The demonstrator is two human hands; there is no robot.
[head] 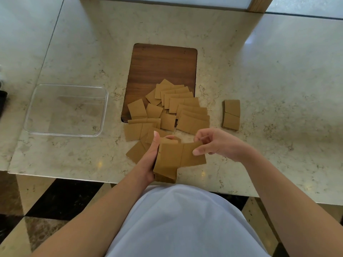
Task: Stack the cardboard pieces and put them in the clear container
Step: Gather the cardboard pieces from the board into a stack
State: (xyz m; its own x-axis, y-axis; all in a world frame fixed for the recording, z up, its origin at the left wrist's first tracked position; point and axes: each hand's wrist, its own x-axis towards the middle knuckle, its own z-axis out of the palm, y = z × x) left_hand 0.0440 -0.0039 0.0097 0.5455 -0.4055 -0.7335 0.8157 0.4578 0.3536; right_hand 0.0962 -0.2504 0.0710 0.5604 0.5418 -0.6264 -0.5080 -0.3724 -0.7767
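Several tan cardboard pieces point(182, 108) lie scattered in a loose heap on the marble table, partly over a dark wooden board point(163, 65). My left hand point(148, 158) grips a stack of cardboard pieces point(168, 162) near the table's front edge. My right hand point(215, 143) pinches a single cardboard piece point(194, 156) that lies across the top of that stack. A small separate stack of cardboard pieces point(231, 114) sits to the right. The clear container point(104, 108) stands at the left with nothing in it.
The marble table point(278, 80) ends just in front of my body, with a dark and light tiled floor point(55, 201) below. A dark object point(2, 102) shows at the far left edge. A wooden frame post point(259, 4) stands at the back.
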